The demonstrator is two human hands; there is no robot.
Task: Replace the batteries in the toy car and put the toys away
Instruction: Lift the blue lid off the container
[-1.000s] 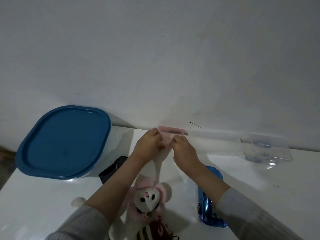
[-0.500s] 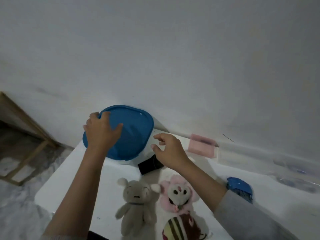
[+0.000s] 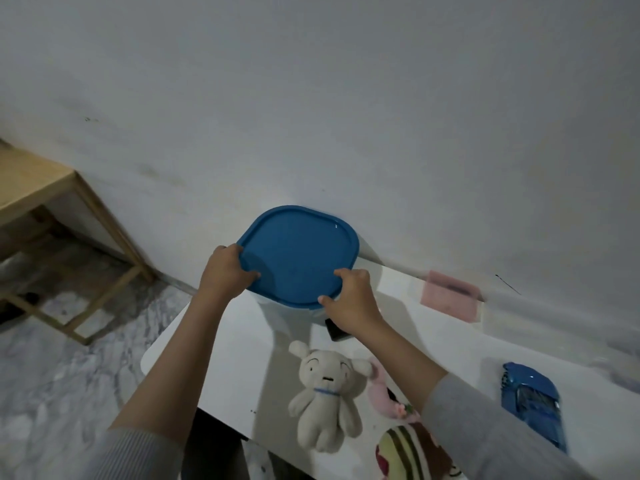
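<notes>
Blue toy car (image 3: 532, 403) on the white table (image 3: 242, 382) at right, long axis running near to far, well right of both hands, left hand (image 3: 225, 271) and right hand (image 3: 351, 299) each gripping the edge of the blue lid (image 3: 298, 254) on the tub, white plush rabbit (image 3: 325, 400) lying near the front.

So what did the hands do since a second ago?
Both hands left the pink packet by the wall and moved left to the blue lid. The left hand got there first; now the right hand grips the lid's near edge too. The lid is still on its container. The white plush, the other plush toys and the blue toy car look unmoved on the table.
</notes>
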